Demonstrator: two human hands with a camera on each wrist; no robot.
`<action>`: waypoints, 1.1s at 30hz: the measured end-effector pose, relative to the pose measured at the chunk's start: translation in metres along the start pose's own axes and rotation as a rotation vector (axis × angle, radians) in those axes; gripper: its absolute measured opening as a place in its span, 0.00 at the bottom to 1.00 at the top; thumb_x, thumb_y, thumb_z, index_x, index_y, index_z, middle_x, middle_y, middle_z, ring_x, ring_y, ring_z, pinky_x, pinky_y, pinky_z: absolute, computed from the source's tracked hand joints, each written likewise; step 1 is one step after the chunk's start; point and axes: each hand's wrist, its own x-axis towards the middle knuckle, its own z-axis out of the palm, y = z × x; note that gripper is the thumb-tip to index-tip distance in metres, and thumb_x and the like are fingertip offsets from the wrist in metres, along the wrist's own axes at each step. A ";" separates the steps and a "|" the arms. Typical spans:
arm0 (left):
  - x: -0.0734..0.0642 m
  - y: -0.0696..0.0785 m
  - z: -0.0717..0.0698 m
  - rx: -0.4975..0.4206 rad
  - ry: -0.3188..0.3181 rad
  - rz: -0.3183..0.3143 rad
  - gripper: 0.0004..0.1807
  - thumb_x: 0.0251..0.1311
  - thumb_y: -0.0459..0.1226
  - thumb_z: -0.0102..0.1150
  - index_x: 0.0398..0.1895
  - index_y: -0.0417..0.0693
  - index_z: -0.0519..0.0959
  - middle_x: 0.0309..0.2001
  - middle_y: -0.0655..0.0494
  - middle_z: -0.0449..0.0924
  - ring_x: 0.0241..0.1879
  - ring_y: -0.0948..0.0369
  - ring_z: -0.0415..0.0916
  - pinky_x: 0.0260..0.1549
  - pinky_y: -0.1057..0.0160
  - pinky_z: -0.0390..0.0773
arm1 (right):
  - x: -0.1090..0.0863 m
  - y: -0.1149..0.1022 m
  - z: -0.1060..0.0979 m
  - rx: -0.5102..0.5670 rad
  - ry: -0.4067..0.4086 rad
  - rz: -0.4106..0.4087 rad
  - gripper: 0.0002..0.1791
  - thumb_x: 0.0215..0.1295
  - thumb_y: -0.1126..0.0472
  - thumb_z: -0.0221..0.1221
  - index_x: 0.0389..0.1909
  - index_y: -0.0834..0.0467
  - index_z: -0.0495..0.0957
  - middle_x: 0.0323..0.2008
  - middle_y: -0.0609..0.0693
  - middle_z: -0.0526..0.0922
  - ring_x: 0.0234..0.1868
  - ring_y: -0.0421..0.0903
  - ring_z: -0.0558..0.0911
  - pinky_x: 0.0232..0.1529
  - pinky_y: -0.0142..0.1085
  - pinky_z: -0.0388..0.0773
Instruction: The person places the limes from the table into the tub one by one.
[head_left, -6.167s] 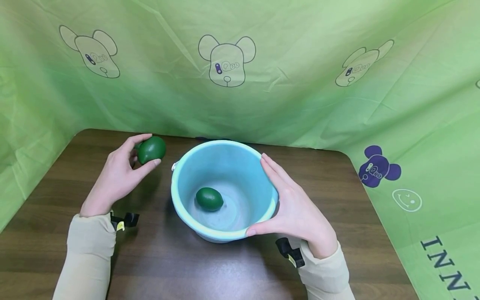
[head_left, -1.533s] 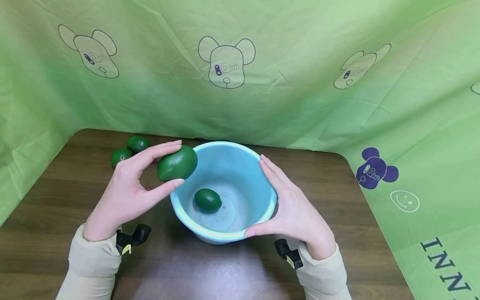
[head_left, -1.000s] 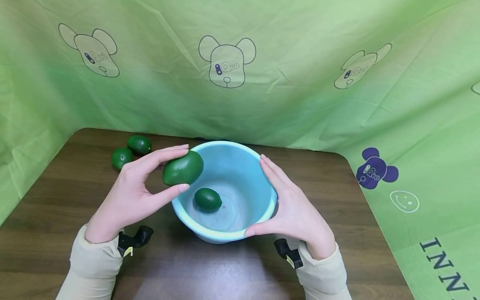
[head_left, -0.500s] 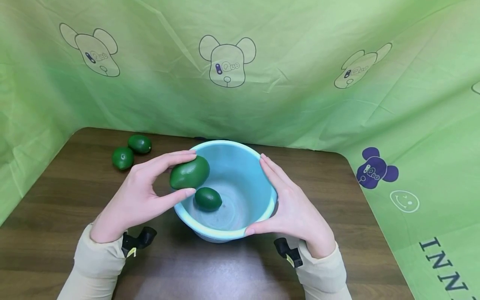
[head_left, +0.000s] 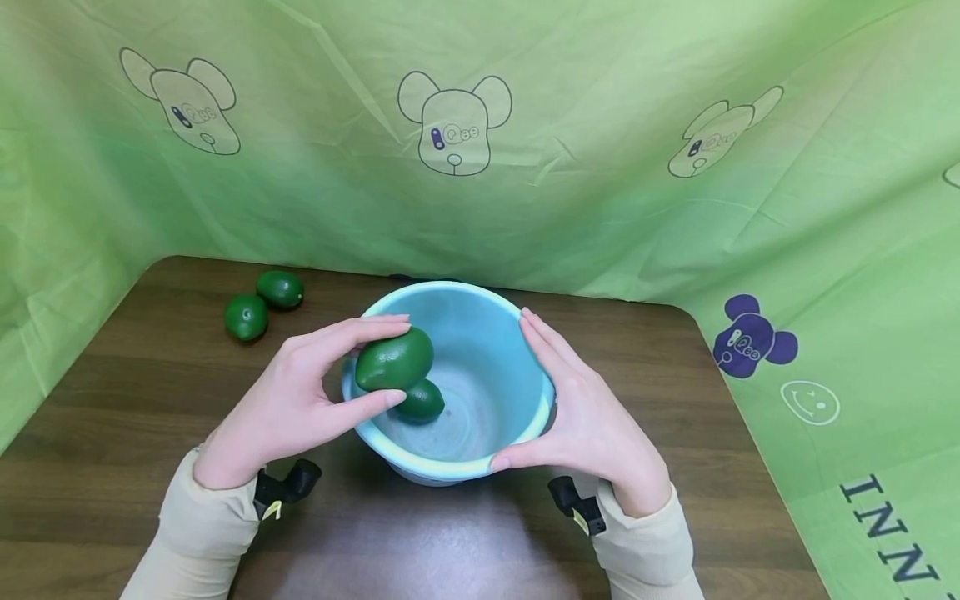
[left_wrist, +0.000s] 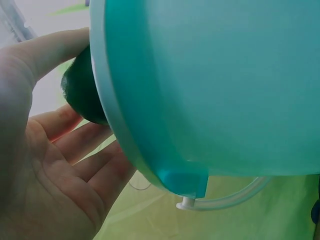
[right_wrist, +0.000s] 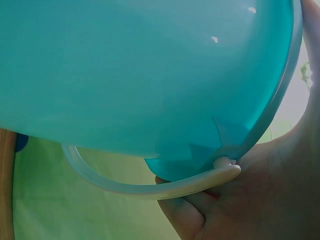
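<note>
In the head view my left hand holds a dark green avocado between its thumb and extended fingers, over the left side of the light blue bucket. A second, smaller green avocado lies on the bucket's floor, partly covered by the held one and the thumb. In the left wrist view the held avocado shows behind the bucket's rim. My right hand grips the bucket's right rim, thumb at the near side and fingers at the far side.
Two more green avocados, one nearer and one farther, lie on the brown wooden table left of the bucket. The bucket's white handle hangs down. A green printed cloth rises along the table's back and sides.
My left hand has carried the avocado from the table's left side rightward over the bucket, and it now overlaps the one inside. The right hand has stayed on the rim.
</note>
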 end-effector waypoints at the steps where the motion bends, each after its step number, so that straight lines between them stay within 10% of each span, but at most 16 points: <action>1: 0.000 0.000 0.000 0.003 -0.001 0.001 0.36 0.52 0.35 0.78 0.66 0.53 0.77 0.60 0.64 0.79 0.53 0.62 0.79 0.50 0.67 0.77 | 0.000 0.000 0.000 0.001 -0.001 0.001 0.79 0.28 0.24 0.77 0.82 0.47 0.49 0.80 0.35 0.46 0.76 0.43 0.57 0.66 0.52 0.67; 33: -0.002 0.000 0.013 -0.030 -0.068 -0.017 0.34 0.53 0.39 0.79 0.65 0.51 0.78 0.61 0.61 0.79 0.50 0.65 0.82 0.52 0.65 0.78 | 0.000 0.000 0.000 0.011 0.000 -0.003 0.78 0.29 0.24 0.77 0.82 0.46 0.48 0.80 0.36 0.46 0.76 0.43 0.58 0.65 0.52 0.68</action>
